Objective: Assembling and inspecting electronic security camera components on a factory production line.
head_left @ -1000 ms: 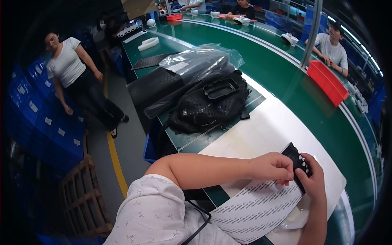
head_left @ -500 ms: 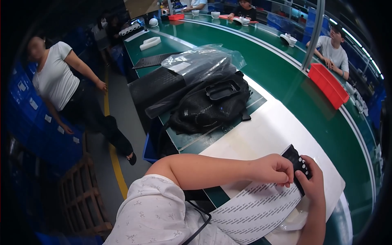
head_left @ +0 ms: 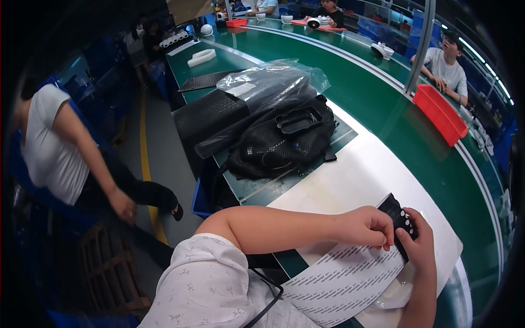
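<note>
My right hand grips a flat black piece with round white spots, thumb on its face and fingers along the far edge. My left hand is just left of it, fingers curled in and pressed together; whatever is in them, if anything, is hidden. Below both hands, a long white sheet with rows of dark print curves toward my lap. Beside it, under my right forearm, lies a crumpled translucent white piece. A white board is spread under my hands on the green bench.
Left of the board sit a black mesh bag with a black tray on it, black sheets and clear plastic film. A red bin stands across the green bench. A person walks in the aisle; others sit opposite.
The person in the aisle has moved left and nearer. At the far side, a seated person now holds up a white part with a dark round face. My hands have barely moved.
</note>
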`<state>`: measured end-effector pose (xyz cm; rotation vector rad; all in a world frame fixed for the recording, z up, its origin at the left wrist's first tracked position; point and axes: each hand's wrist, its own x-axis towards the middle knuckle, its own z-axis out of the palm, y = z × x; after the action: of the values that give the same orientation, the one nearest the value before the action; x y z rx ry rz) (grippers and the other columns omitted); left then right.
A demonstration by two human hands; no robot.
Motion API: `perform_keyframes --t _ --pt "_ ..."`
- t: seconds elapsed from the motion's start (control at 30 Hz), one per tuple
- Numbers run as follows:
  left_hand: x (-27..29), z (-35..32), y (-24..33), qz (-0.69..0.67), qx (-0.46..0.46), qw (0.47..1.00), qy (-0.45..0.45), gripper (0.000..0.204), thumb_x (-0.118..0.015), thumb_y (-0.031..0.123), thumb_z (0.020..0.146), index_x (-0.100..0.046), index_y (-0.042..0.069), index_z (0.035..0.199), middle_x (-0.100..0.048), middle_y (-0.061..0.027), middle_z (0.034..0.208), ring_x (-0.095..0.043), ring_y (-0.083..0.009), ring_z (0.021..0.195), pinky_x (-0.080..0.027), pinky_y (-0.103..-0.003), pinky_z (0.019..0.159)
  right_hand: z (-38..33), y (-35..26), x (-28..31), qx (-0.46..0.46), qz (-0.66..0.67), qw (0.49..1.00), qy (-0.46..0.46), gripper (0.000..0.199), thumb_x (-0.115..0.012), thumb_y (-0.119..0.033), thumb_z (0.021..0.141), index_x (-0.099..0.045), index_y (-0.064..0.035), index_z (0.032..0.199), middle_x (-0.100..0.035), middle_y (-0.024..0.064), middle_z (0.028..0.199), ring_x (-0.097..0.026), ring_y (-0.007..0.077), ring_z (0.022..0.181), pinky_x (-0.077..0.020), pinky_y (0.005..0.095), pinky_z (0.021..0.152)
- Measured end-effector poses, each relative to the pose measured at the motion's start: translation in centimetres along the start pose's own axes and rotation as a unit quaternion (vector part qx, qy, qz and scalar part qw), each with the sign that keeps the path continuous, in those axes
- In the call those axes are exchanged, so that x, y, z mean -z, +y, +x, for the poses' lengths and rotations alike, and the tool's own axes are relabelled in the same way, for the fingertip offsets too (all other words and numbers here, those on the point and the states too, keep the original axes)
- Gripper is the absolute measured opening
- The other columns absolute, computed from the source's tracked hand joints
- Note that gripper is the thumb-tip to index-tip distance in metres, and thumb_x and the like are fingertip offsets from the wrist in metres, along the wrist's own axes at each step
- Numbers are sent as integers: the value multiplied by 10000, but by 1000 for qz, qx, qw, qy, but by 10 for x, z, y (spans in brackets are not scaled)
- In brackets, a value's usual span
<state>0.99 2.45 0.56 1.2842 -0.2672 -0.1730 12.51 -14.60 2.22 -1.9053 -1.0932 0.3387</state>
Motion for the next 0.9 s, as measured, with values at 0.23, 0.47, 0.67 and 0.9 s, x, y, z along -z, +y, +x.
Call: perform_keyframes --t 0.23,0.47,0.67,0.9 --pt "-3 0 3 -11 16 1000 10 111 -505 55 813 -566 -19 869 -600 -80 817 -571 -102 754 -466 -219 689 0 -2 0 0 -1 1000 -2 423 -623 -103 678 -501 5 1069 -555 95 884 -519 150 784 -418 251 714" --pt "-4 -1 6 -11 20 1000 11 121 -513 88 825 -563 -15 865 -593 -69 805 -573 -105 762 -465 -216 682 0 -3 1 -10 -3 1000 -2 425 -624 -108 675 -503 -3 1069 -558 99 888 -526 157 794 -420 259 722" --pt "-3 1 3 -17 9 1000 -3 128 -501 106 835 -560 -7 846 -595 -65 810 -573 -106 771 -464 -222 685 -1 -1 2 -8 -12 1000 4 428 -624 -105 670 -504 -7 1069 -561 102 893 -530 164 798 -421 264 730" --pt "-1 0 1 12 3 1000 -6 99 -506 49 798 -577 -8 839 -608 -82 819 -580 -123 781 -456 -235 709 0 -3 1 -8 -13 1000 0 423 -618 -88 667 -504 -4 1065 -561 105 897 -534 166 802 -422 263 736"
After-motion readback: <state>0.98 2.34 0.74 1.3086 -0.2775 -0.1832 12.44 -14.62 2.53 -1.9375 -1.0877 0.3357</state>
